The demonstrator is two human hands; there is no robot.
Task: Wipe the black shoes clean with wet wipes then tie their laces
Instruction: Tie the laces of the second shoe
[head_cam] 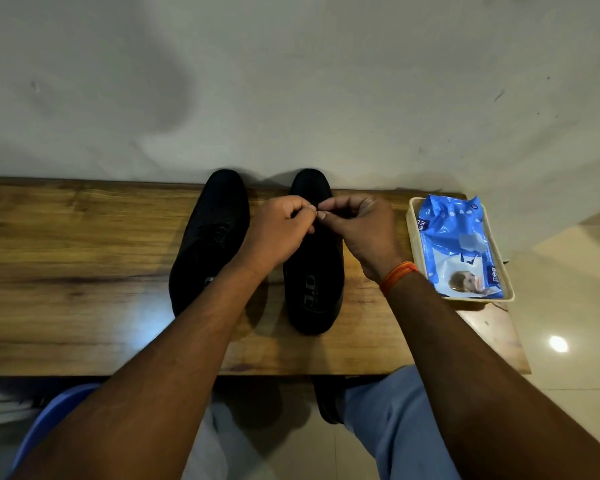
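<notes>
Head view: left shoe [210, 237] lies beside your left hand [279, 230] and right hand [357, 226], fingertips pinched together over the right shoe [314, 282], whose long axis runs away from you; laces hidden; wipes pack [458, 244] far right

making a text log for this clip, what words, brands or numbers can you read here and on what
"mee": on the blue wipes pack in the tray, at its near right edge; the letters run sideways and may be cut off.
Same letters, partly seen, at the pack's far left edge.
Oval logo on the insole of the right shoe: too dark to read.
Other small print on the pack: too blurred.
No numbers are readable.
</notes>
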